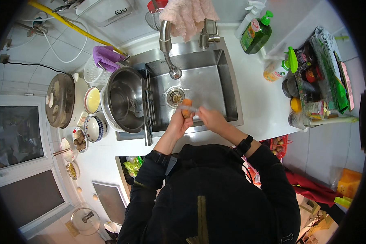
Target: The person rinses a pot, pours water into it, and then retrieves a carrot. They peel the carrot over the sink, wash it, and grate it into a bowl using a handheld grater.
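Observation:
Over the near part of the steel sink, my left hand is closed round an orange carrot, its upper end poking out past the fingers. My right hand grips a pale, slim peeler that lies across the carrot; motion blurs it, so its blade does not show clearly. Beyond both hands, the drain has some light scraps in it. The faucet hangs above the basin, and no stream of water is visible from it.
Left of the basin, a large steel bowl rests beside a dark rack. Bowls, plates of food and a lidded pot fill the left counter. Green soap, a spray bottle and a crowded condiment rack stand right. A pink cloth drapes the faucet.

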`<state>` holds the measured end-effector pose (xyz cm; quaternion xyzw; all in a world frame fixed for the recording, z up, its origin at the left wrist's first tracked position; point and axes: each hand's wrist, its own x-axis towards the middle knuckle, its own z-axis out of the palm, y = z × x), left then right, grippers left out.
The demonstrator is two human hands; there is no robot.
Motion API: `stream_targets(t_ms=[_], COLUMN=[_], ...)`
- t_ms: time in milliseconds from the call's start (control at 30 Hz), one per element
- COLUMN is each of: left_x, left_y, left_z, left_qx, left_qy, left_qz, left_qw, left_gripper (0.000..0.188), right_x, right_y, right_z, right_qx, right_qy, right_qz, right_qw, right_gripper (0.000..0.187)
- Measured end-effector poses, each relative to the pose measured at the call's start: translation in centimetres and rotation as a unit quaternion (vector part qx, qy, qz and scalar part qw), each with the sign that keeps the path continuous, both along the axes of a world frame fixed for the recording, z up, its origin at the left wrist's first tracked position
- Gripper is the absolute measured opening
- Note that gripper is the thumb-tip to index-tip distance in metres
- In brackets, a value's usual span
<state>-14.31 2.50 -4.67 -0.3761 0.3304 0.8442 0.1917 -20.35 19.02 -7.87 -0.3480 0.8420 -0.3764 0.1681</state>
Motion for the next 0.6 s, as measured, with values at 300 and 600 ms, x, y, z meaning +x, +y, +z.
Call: stream_targets(t_ms=[300,600], left_x=[0.8,-1.2], left_y=[-1.7,-1.2], left_z=[0.2,-0.5], left_qx=[0.059,0.069], left_qy=[0.052,-0.026], left_qz=[0.014,0.049], left_qw=[0.997,0.996], left_gripper=[0.042,0.046], right_x=[-0.8,1.8], right_y=[1.3,0.0], right_z=[-1.0,2.0], right_qx=[0.015,-0.025], right_qy=[-0.037,-0.028], right_qz=[-0.078,-0.003], right_qw=[0.996,0.999], right_gripper=[0.026,0.023])
